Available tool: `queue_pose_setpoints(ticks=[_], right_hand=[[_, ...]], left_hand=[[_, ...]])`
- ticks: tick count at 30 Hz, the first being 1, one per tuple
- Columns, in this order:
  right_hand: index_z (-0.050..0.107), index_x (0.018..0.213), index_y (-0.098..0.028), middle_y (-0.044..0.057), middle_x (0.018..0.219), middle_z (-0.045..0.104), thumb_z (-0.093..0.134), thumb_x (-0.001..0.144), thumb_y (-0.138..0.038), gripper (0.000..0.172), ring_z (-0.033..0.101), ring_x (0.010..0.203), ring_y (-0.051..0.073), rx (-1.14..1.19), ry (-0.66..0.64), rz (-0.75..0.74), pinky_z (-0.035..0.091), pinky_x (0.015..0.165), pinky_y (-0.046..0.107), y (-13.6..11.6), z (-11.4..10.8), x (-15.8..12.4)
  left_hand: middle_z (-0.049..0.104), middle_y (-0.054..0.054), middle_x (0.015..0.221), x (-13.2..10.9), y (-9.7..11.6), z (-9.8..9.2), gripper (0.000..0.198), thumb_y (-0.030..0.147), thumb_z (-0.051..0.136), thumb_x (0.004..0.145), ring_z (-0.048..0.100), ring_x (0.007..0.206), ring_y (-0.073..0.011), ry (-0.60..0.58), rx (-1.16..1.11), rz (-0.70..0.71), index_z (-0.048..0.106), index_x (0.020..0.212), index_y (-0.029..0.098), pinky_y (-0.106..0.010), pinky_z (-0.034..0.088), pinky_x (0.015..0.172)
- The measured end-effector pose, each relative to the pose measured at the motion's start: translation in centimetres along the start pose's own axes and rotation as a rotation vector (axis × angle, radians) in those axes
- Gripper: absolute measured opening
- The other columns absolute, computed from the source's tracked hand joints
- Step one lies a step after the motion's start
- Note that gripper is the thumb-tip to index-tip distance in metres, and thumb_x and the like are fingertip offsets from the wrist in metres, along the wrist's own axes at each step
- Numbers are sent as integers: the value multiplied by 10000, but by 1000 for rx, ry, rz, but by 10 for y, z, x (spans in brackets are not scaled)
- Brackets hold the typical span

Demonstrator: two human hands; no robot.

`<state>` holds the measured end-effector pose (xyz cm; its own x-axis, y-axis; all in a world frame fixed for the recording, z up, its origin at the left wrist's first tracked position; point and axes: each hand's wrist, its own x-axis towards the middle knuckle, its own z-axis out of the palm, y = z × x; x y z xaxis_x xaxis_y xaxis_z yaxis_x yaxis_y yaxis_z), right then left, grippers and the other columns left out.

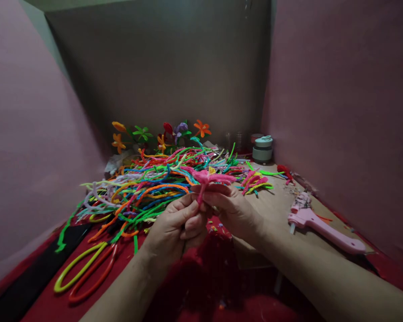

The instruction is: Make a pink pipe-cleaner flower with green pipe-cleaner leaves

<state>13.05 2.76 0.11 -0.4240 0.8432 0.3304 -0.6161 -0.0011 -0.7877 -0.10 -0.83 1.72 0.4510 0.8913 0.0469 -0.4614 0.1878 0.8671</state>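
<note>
A person's two hands meet just in front of a heap of coloured pipe cleaners (144, 190) spread over the desk (277, 206), pinching a pink pipe-cleaner flower (207, 177) between them. The left hand (179, 222) is curled nearly closed, its thumb and fingertips pressed together on the lower part of the flower's stem. The right hand (234, 210) is clamped on the same stem from the other side, fingers drawn in and knuckles touching those of the left. The flower stands upright above both hands, its petals splayed out level with the near edge of the heap.

Behind the heap, against the grey back wall, a row of finished flowers (161, 134) shows in orange, green, red and purple. To the right of the heap, well back, sits a green-lidded jar (262, 150), and a small bunch of pink and green pieces (255, 181) lies just beside the heap's right edge. Farther right of the heap, a pink glue gun (319, 222) lies flat on the desk, untouched. In front of the heap's left end, yellow and orange loops (83, 268) rest on red cloth (124, 264)
</note>
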Motion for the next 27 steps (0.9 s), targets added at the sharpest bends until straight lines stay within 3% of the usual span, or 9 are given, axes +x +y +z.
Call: queue_pose_setpoints(ticks=[3,6,9,12,15,17,20,23,27], right_hand=[[686,750,-216,-31,617,614,668,696,-210,57,487,537,77,49,-42,-3,369,534,215,-2,3,-1],[683,764,-207,-31,619,615,680,678,-201,86,483,519,75,76,-17,-23,365,504,207,-1,2,-1],[677,748,-200,-34,621,609,673,677,-197,72,480,515,76,83,56,-7,378,494,205,1,0,1],[674,732,-204,-28,647,618,660,684,-196,51,499,544,91,88,104,1,402,518,220,4,-2,1],[674,718,-204,-29,659,617,657,693,-178,40,501,584,91,60,141,-45,392,537,211,8,-2,1],[670,696,-191,-30,633,599,654,702,-182,19,466,564,80,-13,164,-61,362,520,202,10,-3,1],[671,709,-184,-28,625,580,660,704,-209,28,423,540,73,-104,190,-61,329,496,204,11,-3,2],[672,772,-197,-28,650,575,662,710,-254,85,420,529,73,-116,136,-40,327,489,211,10,1,5],[661,837,-196,-29,588,553,627,744,-334,170,409,465,73,-118,14,15,324,465,224,7,4,13]], left_hand=[[224,88,444,0,-2,-3,163,246,453,844,109,349,-27,-92,-48,-20,545,742,159,-129,211,314],[235,90,446,1,0,-2,156,262,452,846,111,346,-30,-87,52,-17,543,763,165,-137,209,313],[340,68,477,2,0,2,195,314,437,859,237,365,-41,50,348,73,532,775,166,-153,244,352],[477,28,596,3,-5,4,176,326,485,833,409,499,-70,254,818,287,542,790,164,-177,340,470],[509,24,650,4,-10,0,101,254,498,817,429,554,-77,366,1195,502,552,790,173,-190,350,548],[478,34,613,5,-12,-5,120,231,473,826,399,529,-71,382,1306,552,549,753,174,-192,327,537],[416,46,566,6,-11,-9,183,252,460,839,345,492,-61,401,1218,489,524,688,171,-187,295,495],[367,61,517,8,-7,-9,194,290,485,831,300,444,-51,403,887,356,502,678,171,-179,253,432],[381,65,468,8,0,-6,190,305,519,819,299,386,-44,304,476,270,503,691,166,-173,225,382]])
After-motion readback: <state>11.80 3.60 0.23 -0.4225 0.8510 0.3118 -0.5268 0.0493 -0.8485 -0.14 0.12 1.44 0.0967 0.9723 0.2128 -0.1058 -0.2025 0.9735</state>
